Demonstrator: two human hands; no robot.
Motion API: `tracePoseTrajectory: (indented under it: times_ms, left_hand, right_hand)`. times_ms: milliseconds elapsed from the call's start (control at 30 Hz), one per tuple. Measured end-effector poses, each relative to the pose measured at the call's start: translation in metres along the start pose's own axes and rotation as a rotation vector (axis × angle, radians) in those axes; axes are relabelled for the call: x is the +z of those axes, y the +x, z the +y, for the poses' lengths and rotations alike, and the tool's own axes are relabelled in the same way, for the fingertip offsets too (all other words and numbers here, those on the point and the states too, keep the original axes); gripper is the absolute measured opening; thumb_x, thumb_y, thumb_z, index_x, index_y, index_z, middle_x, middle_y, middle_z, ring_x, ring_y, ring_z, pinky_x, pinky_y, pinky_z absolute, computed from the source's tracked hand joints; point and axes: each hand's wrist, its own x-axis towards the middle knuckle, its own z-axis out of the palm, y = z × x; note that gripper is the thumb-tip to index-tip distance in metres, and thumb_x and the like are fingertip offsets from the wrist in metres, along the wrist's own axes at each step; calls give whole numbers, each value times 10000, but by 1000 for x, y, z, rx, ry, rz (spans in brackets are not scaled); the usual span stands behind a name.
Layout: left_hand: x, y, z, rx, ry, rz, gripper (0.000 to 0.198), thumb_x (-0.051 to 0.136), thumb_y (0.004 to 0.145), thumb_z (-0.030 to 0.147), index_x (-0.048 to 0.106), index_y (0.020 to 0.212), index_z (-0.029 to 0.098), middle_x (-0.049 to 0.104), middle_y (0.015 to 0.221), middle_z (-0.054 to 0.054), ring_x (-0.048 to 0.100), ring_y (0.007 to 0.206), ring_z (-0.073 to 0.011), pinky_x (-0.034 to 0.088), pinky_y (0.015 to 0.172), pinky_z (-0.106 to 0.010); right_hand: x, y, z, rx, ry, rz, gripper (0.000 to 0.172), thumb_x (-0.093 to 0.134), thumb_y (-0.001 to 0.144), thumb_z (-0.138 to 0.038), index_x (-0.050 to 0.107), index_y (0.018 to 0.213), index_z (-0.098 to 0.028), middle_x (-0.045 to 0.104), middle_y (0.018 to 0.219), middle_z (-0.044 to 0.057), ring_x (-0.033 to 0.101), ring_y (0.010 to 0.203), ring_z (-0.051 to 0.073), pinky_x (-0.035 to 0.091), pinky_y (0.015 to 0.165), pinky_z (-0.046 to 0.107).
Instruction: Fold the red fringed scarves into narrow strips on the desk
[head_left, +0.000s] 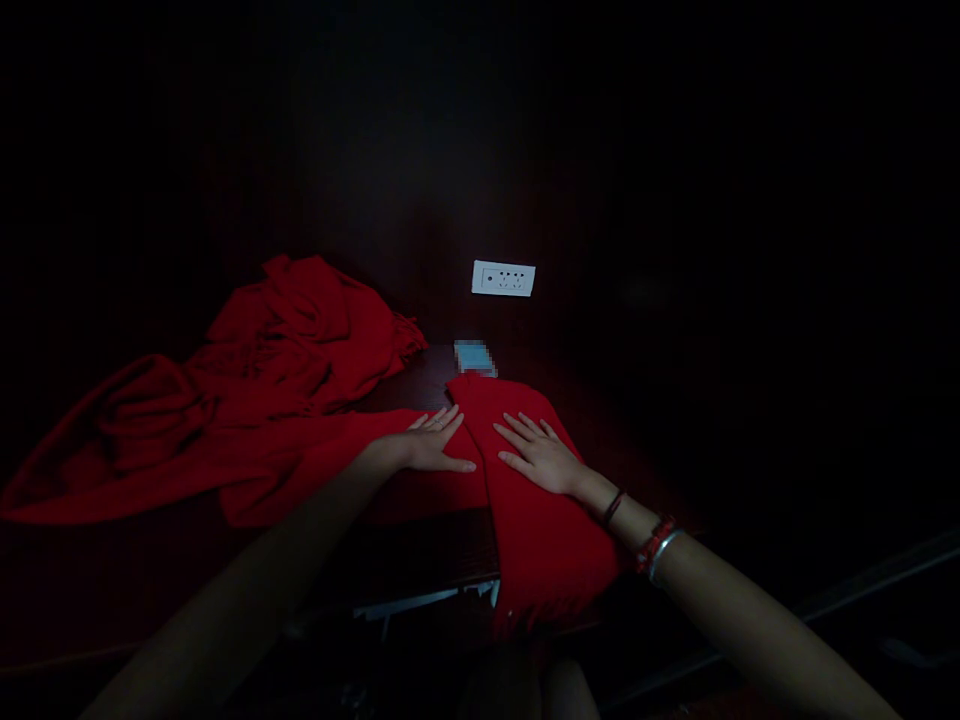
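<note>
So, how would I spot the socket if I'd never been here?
Start at the dark table, where the right hand lies on red cloth. Look past the cloth's far edge and the small blurred blue thing to the dark wall behind. The socket is the white oblong there, set apart from the blue thing by its small dark holes.

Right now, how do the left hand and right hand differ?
The left hand wears a ring; the right hand shows none, but bracelets circle its wrist. The left hand rests left of the slanting edge of the red cloth, the right hand right of it. Both lie palm down on the cloth, fingers spread.
</note>
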Motion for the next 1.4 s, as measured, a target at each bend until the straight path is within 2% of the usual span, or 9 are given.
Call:
tracePoseTrajectory:
  times_ms: [233,367,500,600,733,833,933,1100,1400]
  left_hand:
    - [-4,-1,-12,14,-25,10,973,318,604,699,2,1284,80,-33,1324,-140,-32,1205,-246,84,960,-389]
    - [-8,-4,-4,-10,-27,-21,1006,317,589,712,-5,1281,57,-49,1317,-154,-31,1204,-252,87,960,-391]
    - [-6,-13,6,-65,2,-58,1004,311,589,716,18,1281,49,-52,1316,-157,-49,1199,-266,73,955,-416]
    - [2,-21,12,-12,25,6,955,306,605,708,52,1287,90,-31,1323,-138,-47,1200,-266,71,951,-431]
    - [8,-26,13,20,43,67,912,288,626,699,69,1289,113,-15,1328,-128,-35,1202,-263,68,952,-431]
    - [6,-25,9,-6,26,42,873,256,659,681,70,1288,105,3,1331,-132,-10,1205,-260,94,950,-421]
    - [3,-21,4,-65,21,118,758,171,730,624,110,1285,110,75,1334,-134,42,1209,-248,144,940,-410]
    - [9,-9,2,-162,89,369,578,158,806,497,225,1255,139,246,1295,-127,185,1186,-237,210,916,-397]
    - [21,3,4,-91,139,469,635,214,781,534,256,1238,97,271,1278,-135,158,1190,-255,192,943,-392]
  right_hand:
    - [-18,5,5,-26,125,-130,609,181,735,-611,191,1261,-305,139,1341,23,66,1211,243,88,938,478]
    - [-29,23,-2,3,106,-25,580,159,756,-585,192,1261,-301,150,1339,24,69,1210,240,69,929,496]
    - [-15,38,-6,73,42,-10,556,152,774,-557,172,1266,-300,139,1342,20,64,1208,253,69,915,516]
    - [-5,45,-3,100,51,-37,570,153,766,-568,198,1262,-291,161,1337,28,91,1203,265,91,910,514]
    - [-13,54,-2,81,125,-26,557,225,764,-552,333,1211,-237,314,1272,60,262,1149,236,215,906,403]
    - [-23,62,4,199,111,96,466,286,780,-482,432,1127,-207,429,1176,78,389,1053,208,290,856,330]
    - [-29,69,20,318,36,178,387,374,771,-378,464,1081,-165,457,1129,100,419,1012,204,316,821,301]
    - [-31,88,44,156,17,125,300,372,785,-254,506,1031,-145,531,1022,84,476,929,152,331,774,204]
    - [-20,124,23,115,46,81,285,455,722,-418,580,882,-217,528,1025,57,450,969,195,339,779,314]
